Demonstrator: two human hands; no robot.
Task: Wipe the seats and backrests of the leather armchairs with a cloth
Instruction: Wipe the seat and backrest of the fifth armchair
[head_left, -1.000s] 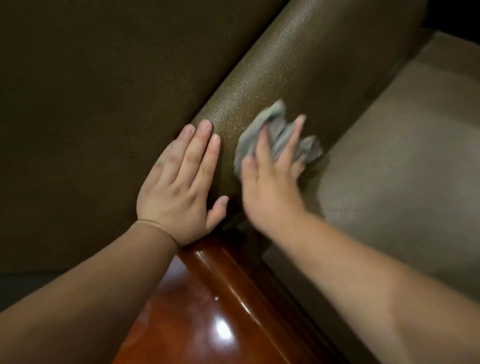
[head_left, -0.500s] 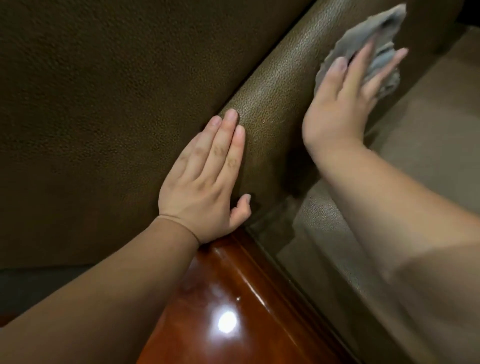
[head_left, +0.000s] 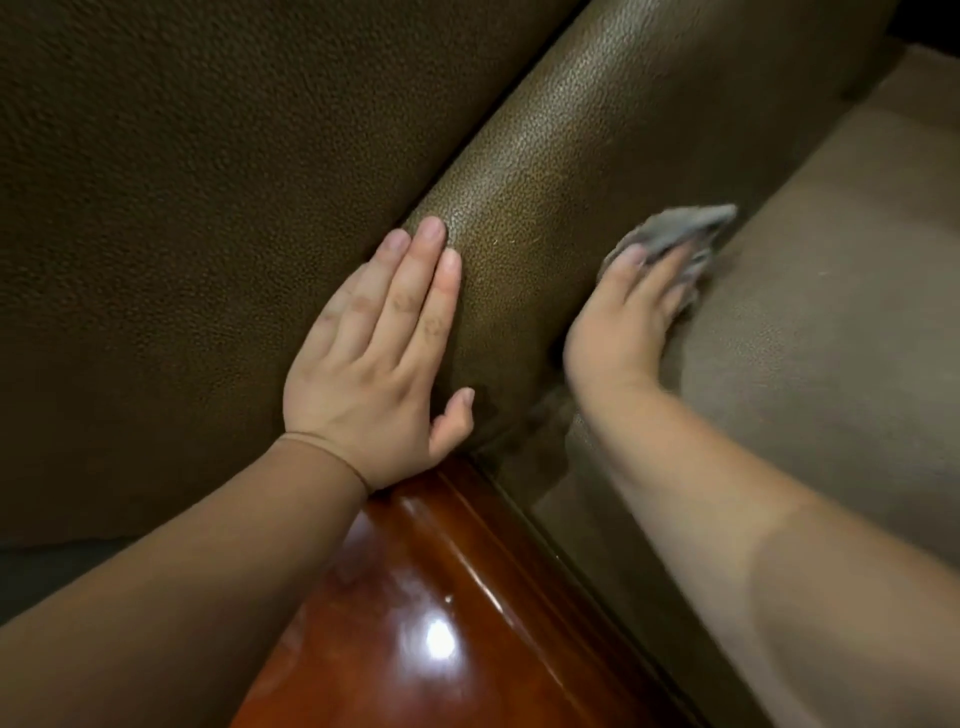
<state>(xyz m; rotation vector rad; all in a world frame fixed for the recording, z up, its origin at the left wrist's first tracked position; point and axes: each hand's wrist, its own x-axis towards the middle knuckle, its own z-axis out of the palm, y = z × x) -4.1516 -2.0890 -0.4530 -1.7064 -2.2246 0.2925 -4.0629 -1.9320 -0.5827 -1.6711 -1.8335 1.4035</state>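
Grey cloth sits under my right hand, fingers flat, pressing it where padded arm meets seat. Left hand braces, spread. I'd press evenly, following the crease.

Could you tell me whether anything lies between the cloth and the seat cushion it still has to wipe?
Nothing visible does. The right hand presses the cloth where the padded leather roll meets the seat cushion, whose surface lies bare beside it.

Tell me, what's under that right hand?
A crumpled grey cloth, pressed by the right hand where the leather armrest meets the seat. The leather beneath the cloth is covered.
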